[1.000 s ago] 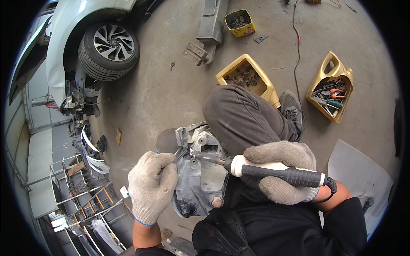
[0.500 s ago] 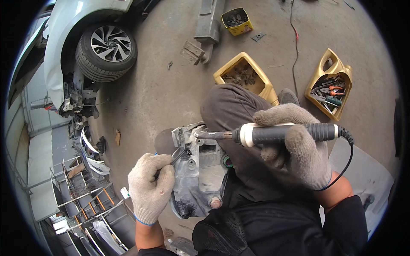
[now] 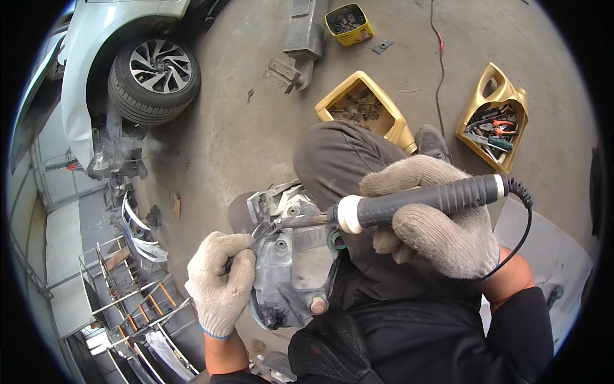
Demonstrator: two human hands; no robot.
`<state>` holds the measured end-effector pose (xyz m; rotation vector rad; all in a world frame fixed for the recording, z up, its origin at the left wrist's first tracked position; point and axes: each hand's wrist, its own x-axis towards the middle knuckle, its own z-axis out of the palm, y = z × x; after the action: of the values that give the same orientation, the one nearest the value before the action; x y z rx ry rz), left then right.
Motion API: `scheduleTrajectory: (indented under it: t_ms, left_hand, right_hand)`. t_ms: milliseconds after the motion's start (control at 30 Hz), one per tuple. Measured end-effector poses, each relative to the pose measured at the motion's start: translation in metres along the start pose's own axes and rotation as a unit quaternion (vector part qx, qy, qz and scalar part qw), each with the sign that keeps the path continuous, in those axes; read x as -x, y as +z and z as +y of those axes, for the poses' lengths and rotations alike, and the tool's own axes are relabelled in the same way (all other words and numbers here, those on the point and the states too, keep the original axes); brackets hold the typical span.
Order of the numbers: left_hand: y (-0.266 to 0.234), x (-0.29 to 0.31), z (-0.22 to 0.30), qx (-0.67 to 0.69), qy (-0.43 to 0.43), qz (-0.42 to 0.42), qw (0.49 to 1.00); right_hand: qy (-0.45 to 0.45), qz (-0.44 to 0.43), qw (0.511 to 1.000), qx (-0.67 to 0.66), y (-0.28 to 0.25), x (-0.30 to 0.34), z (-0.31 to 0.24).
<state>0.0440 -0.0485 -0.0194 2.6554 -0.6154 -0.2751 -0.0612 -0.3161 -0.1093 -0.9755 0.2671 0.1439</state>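
Observation:
My right hand (image 3: 441, 224), in a knitted work glove, is closed round the black and cream handle of a soldering iron (image 3: 416, 203). The iron points left, and its metal tip meets a grey plastic housing (image 3: 297, 262) near the upper left edge. My left hand (image 3: 222, 278), gloved too, pinches a thin dark strip (image 3: 259, 232) whose end is at the iron's tip. Whether strip and tip touch is too small to tell. The housing lies beside my bent knee, with a blackened patch (image 3: 272, 316) at its lower left corner.
Ahead stand a cut-open gold jug of small hardware (image 3: 384, 121), a cut-open gold jug of tools (image 3: 464, 137) and a yellow tub (image 3: 348, 33). The iron's cord (image 3: 526, 233) hangs by my right wrist. A car wheel (image 3: 155, 73) and a rack (image 3: 137, 301) stand left.
My right hand has brought the iron left and slightly down, its tip now beside the strip's end. My left hand keeps its pinch. Pale haze shows near the car.

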Motion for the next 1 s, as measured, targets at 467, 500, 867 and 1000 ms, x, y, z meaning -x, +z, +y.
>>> scheduleTrajectory:
  t_ms: [467, 500, 867, 1000]
  left_hand:
    - [0.002, 0.000, -0.003, 0.019, 0.014, 0.008, 1.000]
    - [0.003, 0.000, -0.005, 0.024, 0.013, 0.007, 1.000]
    - [0.002, 0.003, -0.009, 0.037, 0.009, 0.014, 0.999]
    - [0.001, 0.002, -0.007, 0.037, 0.001, 0.010, 0.999]
  right_hand:
    - [0.000, 0.014, 1.000, 0.003, 0.016, 0.009, 0.015]
    - [0.002, 0.016, 1.000, 0.001, 0.017, 0.010, 0.016]
    - [-0.038, 0.023, 0.995, 0.094, 0.022, 0.012, 0.004]
    - [-0.045, 0.033, 0.993, 0.106, 0.021, 0.011, 0.008]
